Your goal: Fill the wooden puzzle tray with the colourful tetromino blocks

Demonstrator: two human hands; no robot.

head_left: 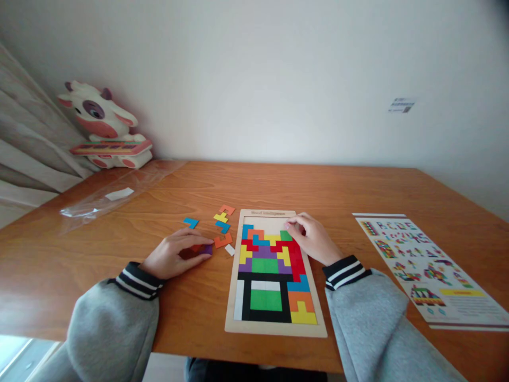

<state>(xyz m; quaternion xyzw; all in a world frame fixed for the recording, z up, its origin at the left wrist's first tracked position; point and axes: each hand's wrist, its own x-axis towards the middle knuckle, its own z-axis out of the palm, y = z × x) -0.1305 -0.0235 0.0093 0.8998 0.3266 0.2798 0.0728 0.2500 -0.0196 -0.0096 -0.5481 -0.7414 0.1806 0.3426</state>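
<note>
A wooden puzzle board lies flat, filled with coloured block pieces except for a bare strip near its top. My left hand rests on the table left of the board, thumb and fingers closed around a purple puzzle piece. A red piece shows partly beneath those fingers. Over the board's upper right edge is my right hand, its fingertips pinched together near a green piece. Whatever it may hold is hidden. Loose beside the board are orange, blue, yellow and white pieces.
A printed pattern sheet lies at the right on the wooden table. A clear plastic bag is at the back left, in front of a toy cow with a keyboard. A wall stands behind the table, with a curtain at left.
</note>
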